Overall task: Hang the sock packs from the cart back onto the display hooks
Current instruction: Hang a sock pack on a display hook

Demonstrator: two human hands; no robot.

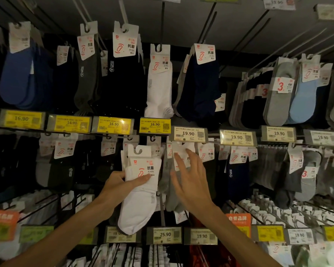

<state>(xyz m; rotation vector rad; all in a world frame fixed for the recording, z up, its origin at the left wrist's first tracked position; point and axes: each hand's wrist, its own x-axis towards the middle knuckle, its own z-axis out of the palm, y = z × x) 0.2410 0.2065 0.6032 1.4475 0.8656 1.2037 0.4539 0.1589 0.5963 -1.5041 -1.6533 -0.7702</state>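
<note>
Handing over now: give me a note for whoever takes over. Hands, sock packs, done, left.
Left hand grips a white sock pack, its hanger tab not yet hung.
Right hand is open, fingers spread against the card of a hanging pack in the middle row.
Done: the white pack is held up at that row.
Left: hang it on the display. The cart is out of view, so remaining packs are unknown.

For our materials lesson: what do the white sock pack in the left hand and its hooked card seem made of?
White knitted sock pack: soft matte fabric, likely a knit; it drapes and creases. White hooked header card: stiff printed paperboard, seemingly; flat with crisp edges.
</note>
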